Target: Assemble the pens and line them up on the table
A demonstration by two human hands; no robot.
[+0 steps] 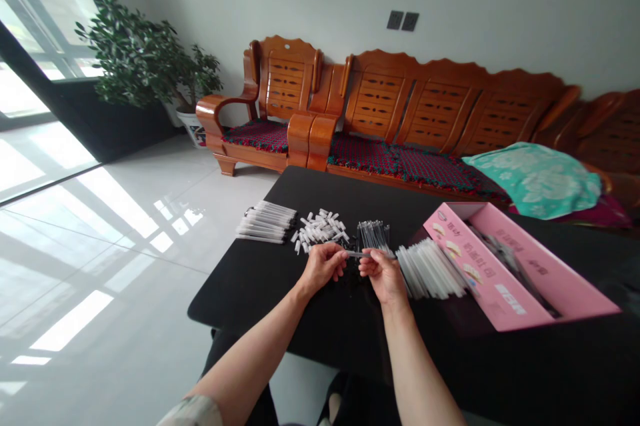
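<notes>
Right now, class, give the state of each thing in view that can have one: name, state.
Thin stick, held nearly level
Left hand, pinching it
Right hand, pinching it
Small white pieces, loosely heaped
Dark rods, bunched together
Pink box, open-topped, contents inside
Pale tubes nearest the box, lying together
Pale tubes at far left, lying together
Turquoise fabric, spread out
Potted plant, upright

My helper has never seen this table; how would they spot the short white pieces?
On the black table, look between the long white sticks at its left end and the thin dark rods. The short white pieces lie there, jumbled, unlike the long, aligned sticks and rods.
</notes>
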